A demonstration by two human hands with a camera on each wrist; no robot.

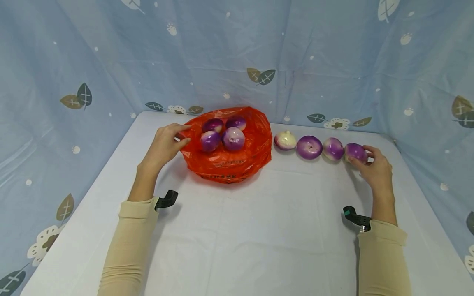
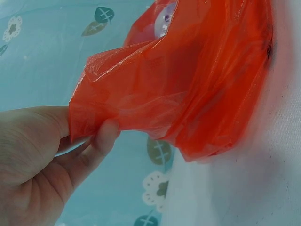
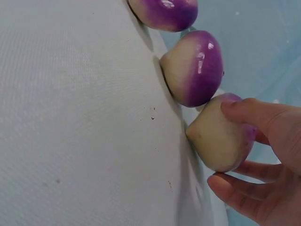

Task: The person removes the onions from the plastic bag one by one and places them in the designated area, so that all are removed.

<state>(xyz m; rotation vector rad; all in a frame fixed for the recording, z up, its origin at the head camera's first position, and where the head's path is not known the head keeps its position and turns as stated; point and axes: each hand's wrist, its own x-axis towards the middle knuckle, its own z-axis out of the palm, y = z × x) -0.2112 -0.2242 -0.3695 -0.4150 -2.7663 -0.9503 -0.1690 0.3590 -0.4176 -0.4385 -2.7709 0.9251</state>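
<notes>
My left hand [image 1: 164,144] pinches the red bag [image 1: 255,153], my right hand [image 1: 377,170] the end bulb [image 1: 355,153]. I'm likely picking or placing; lifting or releasing seems due.

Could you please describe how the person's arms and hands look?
The left hand and right hand are gloveless, the left sleeve and right sleeve beige. A black left camera and a black right camera stick out, the right one with a green mark.
</notes>
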